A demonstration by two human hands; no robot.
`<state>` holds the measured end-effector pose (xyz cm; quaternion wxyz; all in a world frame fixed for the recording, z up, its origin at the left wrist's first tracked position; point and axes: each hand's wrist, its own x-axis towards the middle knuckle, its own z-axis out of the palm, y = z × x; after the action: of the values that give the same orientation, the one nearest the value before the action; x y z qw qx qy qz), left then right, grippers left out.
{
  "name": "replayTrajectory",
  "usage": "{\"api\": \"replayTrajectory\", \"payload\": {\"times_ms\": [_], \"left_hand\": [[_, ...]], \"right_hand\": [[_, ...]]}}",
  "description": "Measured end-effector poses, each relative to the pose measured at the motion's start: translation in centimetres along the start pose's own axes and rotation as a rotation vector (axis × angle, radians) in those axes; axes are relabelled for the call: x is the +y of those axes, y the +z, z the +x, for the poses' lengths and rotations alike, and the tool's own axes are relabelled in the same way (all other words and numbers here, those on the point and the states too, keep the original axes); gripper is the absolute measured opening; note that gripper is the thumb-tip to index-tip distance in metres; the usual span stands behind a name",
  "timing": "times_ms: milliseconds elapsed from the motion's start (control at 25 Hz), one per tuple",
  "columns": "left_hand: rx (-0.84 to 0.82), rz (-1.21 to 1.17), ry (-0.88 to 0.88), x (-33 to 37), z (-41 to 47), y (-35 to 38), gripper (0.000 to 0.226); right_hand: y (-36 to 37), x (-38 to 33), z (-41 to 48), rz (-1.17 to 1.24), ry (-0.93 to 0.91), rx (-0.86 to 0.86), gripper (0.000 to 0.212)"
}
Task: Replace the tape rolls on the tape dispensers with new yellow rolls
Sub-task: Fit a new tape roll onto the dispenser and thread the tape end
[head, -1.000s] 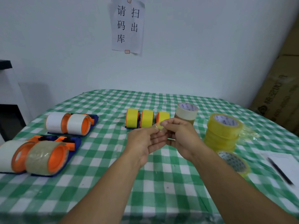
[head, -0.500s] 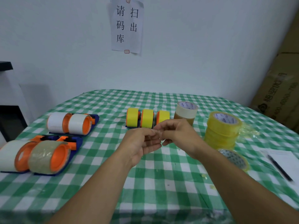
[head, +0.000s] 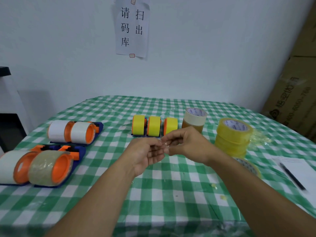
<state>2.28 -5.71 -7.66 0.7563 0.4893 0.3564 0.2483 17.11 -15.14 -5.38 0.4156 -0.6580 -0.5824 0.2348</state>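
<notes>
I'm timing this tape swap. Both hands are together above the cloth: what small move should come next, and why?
Probably drop the small tape scrap that left hand and right hand pinch between them, near the scraps already on the cloth; both hands are tied up, and the stack of yellow rolls waits untouched.

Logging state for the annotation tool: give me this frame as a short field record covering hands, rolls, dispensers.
left hand: palm up, fingertips meet the right hand's; hold unclear
right hand: pinches what looks like a small clear tape scrap
yellow rolls on dispensers: three, back centre
white-roll dispensers: two, back left, not yet swapped
near-left dispensers: one white roll, one clear-tan roll
spare yellow rolls: stacked at right
beige roll: upright, left of that stack
</notes>
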Motion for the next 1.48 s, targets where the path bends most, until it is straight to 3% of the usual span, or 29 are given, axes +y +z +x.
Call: {"api": "replayTrajectory", "payload": {"times_ms": [320,520,920,1480], "left_hand": [[-0.071,0.085,-0.008,-0.2,0.4,0.1,0.008],[-0.098,0.158,-0.01,-0.1,0.6,0.0,0.009],[-0.032,0.134,-0.022,-0.6,0.6,-0.3,0.018],[0.046,0.046,0.043,0.2,0.0,-0.4,0.049]], "right_hand": [[-0.3,-0.4,0.3,0.035,0.101,0.033,0.004],[-0.1,-0.2,0.5,0.144,0.283,0.039,0.011],[-0.2,-0.8,0.5,-0.094,0.14,-0.033,0.005],[-0.3,-0.7,1.2,-0.133,0.076,0.02,0.016]]}}
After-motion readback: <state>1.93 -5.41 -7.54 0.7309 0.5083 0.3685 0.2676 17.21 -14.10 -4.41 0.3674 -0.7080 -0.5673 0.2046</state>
